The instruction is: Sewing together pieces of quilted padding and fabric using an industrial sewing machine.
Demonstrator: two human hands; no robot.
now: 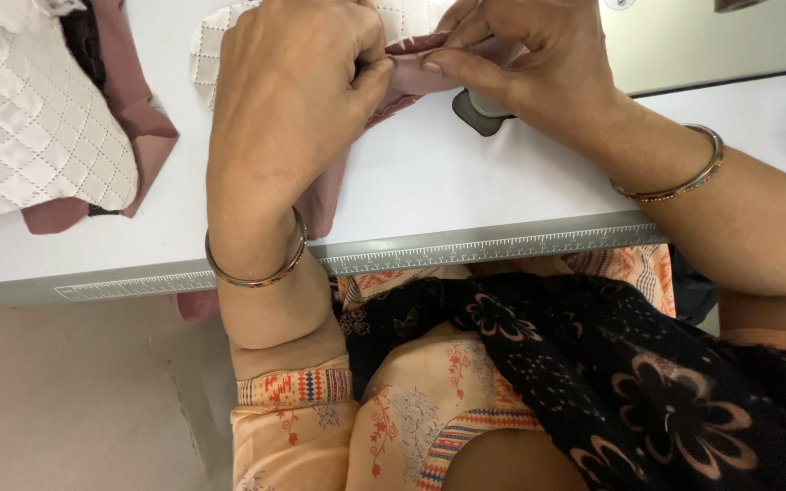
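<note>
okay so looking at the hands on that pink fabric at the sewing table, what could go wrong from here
1. Both the left hand and right hand pinch the pink fabric right beside the grey machine part; fingertips could get caught there.
2. A fabric tail hangs over the table edge and might drag the piece off line.
3. The bangle on the left wrist lies against that hanging fabric and could snag it.

left hand (297, 86) and right hand (525, 55) pinching mauve fabric (411, 77) at far edge of white table (429, 191); quilted white pieces (34, 118) stacked to left; bangle (256, 264) on each wrist.
</note>
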